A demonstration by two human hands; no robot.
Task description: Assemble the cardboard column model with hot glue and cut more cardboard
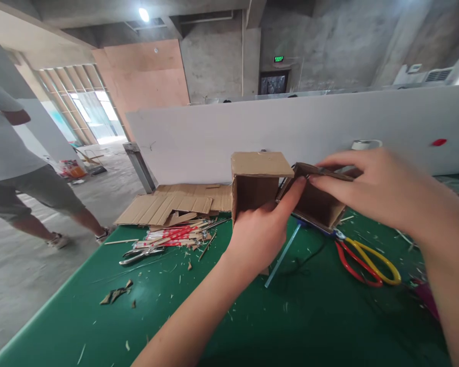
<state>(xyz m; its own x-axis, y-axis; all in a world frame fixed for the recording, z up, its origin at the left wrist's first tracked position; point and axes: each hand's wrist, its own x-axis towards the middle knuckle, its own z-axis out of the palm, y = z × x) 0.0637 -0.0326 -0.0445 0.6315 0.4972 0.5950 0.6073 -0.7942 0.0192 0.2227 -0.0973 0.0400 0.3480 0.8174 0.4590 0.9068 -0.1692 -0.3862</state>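
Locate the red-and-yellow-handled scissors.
In the head view, the scissors lie right of centre on the green tabletop, just below and right of the tilted cardboard box.

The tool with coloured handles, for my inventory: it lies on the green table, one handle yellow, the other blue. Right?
No: the tool has a red handle, not blue, as the head view shows. The yellow handle and the green table are right.

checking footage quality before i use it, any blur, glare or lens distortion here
Head view: right hand softly blurred; head view: ceiling lamp glares white; head view: person at the left edge looks slanted and stretched, likely wide-lens distortion.
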